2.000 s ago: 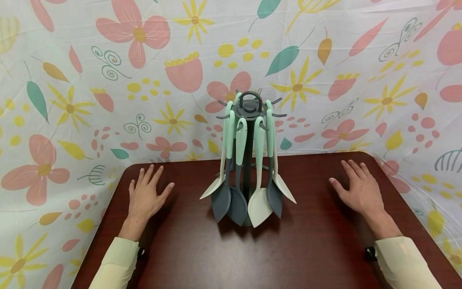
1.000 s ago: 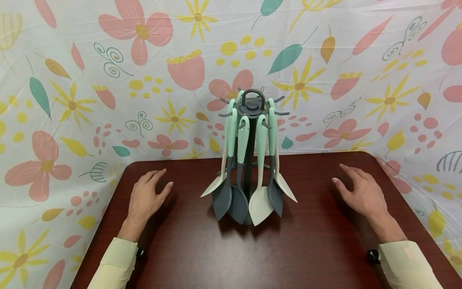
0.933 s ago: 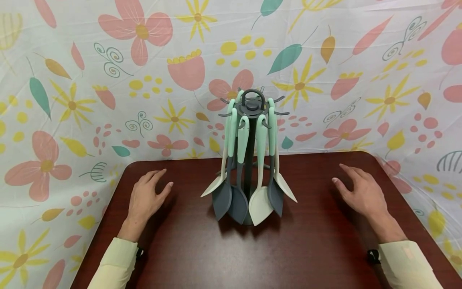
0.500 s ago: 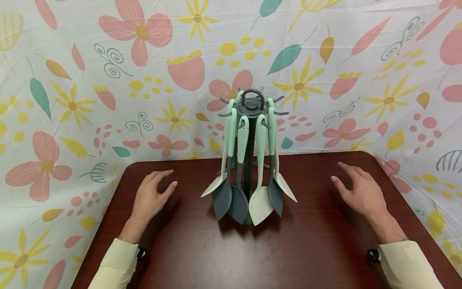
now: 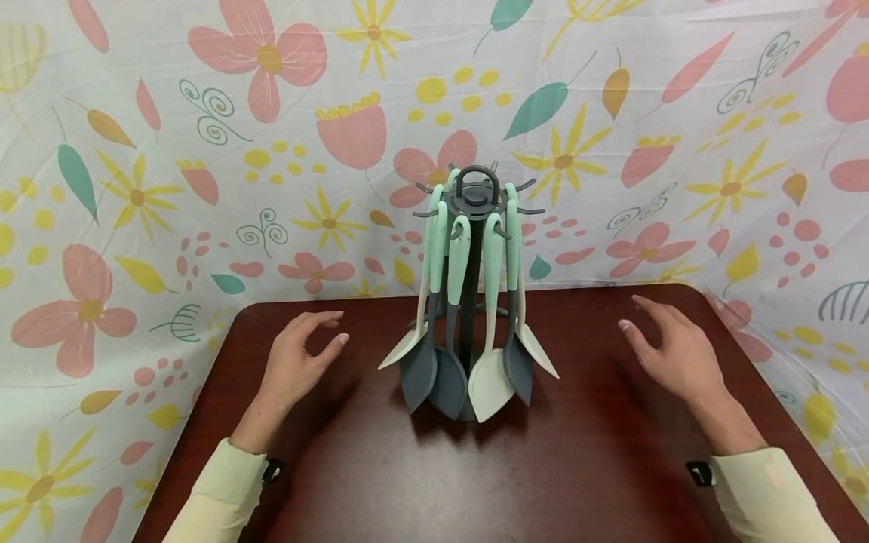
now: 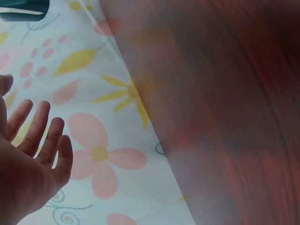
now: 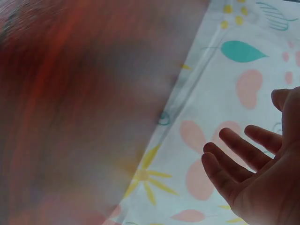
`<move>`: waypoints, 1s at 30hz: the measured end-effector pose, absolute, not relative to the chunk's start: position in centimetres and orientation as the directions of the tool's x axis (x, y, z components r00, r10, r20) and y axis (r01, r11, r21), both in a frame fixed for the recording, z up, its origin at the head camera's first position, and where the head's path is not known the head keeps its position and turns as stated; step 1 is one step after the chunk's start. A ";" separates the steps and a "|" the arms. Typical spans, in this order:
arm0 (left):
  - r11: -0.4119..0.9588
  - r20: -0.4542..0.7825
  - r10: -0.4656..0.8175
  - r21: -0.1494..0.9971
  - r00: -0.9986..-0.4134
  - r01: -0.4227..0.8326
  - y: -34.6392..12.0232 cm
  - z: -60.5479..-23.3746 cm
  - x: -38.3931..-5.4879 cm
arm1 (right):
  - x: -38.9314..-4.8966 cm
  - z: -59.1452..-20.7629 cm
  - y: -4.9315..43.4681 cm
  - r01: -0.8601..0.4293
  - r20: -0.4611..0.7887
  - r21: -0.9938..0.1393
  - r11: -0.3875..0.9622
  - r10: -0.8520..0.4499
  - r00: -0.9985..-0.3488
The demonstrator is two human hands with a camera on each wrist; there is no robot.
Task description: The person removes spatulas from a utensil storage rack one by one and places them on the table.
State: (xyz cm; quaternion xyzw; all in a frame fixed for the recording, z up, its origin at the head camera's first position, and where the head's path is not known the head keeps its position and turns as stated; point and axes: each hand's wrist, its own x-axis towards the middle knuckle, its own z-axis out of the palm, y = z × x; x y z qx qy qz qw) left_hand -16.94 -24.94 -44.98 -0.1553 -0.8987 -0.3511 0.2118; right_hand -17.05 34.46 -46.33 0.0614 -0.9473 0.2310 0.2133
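Observation:
In the head view, a dark grey utensil stand (image 5: 475, 197) with a loop handle on top stands upright mid-table. Several utensils with mint-green handles hang from its hooks, among them a dark grey turner (image 5: 448, 385) and a cream one (image 5: 492, 386) at the front. To the left of the stand is my left hand (image 5: 295, 362), fingers loosely bent, holding nothing. On the other side my right hand (image 5: 679, 358) is raised a little above the tabletop, thumb apart from the fingers, also holding nothing. Both wrist views show relaxed fingers with nothing between them.
The dark red-brown wooden table (image 5: 407, 483) has rounded far corners. Behind it and along both sides hangs a white cloth (image 5: 285, 196) printed with flowers and leaves. A dark band (image 5: 699, 473) shows below each sleeve cuff.
Both hands have lifted from lying flat on the table. The left hand has moved right, closer to the stand, and its fingers have bent. The stand and utensils have stayed put.

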 end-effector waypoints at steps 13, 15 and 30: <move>0.613 0.515 0.177 0.609 -0.839 0.503 -23.1 -43.1 -16.0 | -16.9 -43.5 31.8 -0.290 0.478 -0.432 0.854 -0.056 -0.877; 0.596 0.518 0.185 0.617 -0.835 0.514 -22.8 -42.9 -15.9 | -16.7 -43.1 31.5 -0.302 0.486 -0.437 0.847 -0.061 -0.872; 0.425 0.461 0.226 0.746 -0.858 0.513 -20.6 -41.0 -15.9 | -15.5 -40.2 28.6 -0.419 0.585 -0.383 0.823 -0.135 -0.800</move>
